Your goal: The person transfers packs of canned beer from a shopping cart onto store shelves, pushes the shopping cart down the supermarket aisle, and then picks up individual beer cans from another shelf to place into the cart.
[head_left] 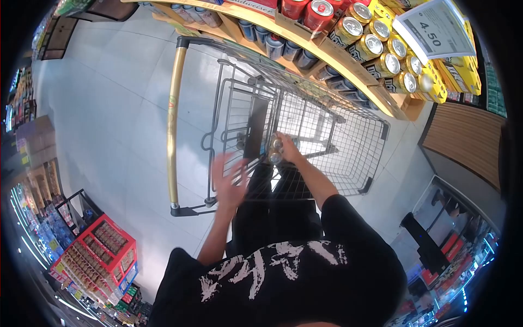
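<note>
My right hand (290,150) is closed on a few small cans (275,157) held together, their metal tops facing up. It is over the wire shopping cart (348,155), near the dark flap (256,128) by the child seat. Part of the cans is hidden by my fingers. My left hand (229,182), somewhat blurred by motion, has its fingers spread and holds nothing. It hovers over the cart's handle end, left of the cans. The cart's long yellow handle (172,109) lies on the left.
A wooden shelf (348,68) beside the cart bears yellow-and-black cans (365,48), red cans (318,14) and dark blue cans (274,46). A price sign (436,32) reads 4.50. Grey floor tiles (109,103) extend left. A red display stand (111,240) is at lower left.
</note>
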`<state>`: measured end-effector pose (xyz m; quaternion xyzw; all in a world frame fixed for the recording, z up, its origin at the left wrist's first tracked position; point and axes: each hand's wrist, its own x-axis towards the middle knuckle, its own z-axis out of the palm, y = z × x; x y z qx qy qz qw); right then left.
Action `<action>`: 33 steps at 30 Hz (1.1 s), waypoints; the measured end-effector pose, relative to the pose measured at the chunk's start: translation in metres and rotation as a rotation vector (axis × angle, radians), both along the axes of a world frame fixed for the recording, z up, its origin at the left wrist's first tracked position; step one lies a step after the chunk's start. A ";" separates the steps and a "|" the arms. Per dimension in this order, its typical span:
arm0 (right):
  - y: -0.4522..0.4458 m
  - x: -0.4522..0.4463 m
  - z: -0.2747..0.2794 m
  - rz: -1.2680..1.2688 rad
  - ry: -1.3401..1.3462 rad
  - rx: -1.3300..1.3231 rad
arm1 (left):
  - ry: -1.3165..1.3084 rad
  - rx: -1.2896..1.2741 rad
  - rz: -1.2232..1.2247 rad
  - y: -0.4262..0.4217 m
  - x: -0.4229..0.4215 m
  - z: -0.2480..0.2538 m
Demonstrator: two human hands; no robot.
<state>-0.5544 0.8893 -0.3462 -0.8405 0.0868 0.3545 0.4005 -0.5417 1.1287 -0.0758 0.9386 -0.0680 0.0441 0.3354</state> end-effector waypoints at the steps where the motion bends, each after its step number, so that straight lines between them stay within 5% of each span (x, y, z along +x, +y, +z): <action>1: -0.002 -0.006 0.000 -0.018 -0.036 0.000 | -0.115 0.135 0.090 0.022 -0.001 0.016; 3: -0.013 -0.013 0.000 -0.061 -0.119 -0.007 | -0.174 0.253 0.348 0.058 0.011 0.044; 6: -0.044 -0.036 0.028 -0.177 -0.252 -0.006 | 0.058 0.269 0.399 0.114 0.007 0.026; 7: -0.055 -0.043 0.036 -0.235 -0.286 -0.017 | 0.413 0.155 0.393 0.125 0.011 0.031; 9: -0.083 -0.063 0.046 -0.211 -0.298 -0.087 | 0.535 0.189 0.414 0.129 0.018 0.037; 11: -0.102 -0.078 0.086 -0.221 -0.232 -0.251 | 0.386 0.204 0.360 0.134 0.021 0.033; 15: -0.141 -0.111 0.155 -0.216 -0.550 -0.773 | 0.353 0.185 0.287 0.142 0.038 0.032; 20: -0.165 -0.155 0.184 -0.921 -0.333 -1.150 | 0.169 0.253 0.161 0.157 0.063 0.013; 23: -0.211 -0.199 0.142 -1.024 0.148 -0.688 | 0.178 0.225 0.138 0.160 0.081 0.013; 24: -0.214 -0.208 0.125 -0.915 0.172 -0.719 | 0.203 0.223 0.141 0.161 0.085 0.013; 26: -0.211 -0.220 0.101 -0.686 0.217 -0.770 | 0.157 0.259 0.121 0.165 0.091 0.011; 29: -0.176 -0.214 0.101 -0.710 -0.214 -0.590 | 0.140 0.279 0.106 0.170 0.099 0.012; 33: -0.144 -0.196 0.125 -0.801 -0.030 -0.611 | 0.147 0.252 0.106 0.178 0.108 0.009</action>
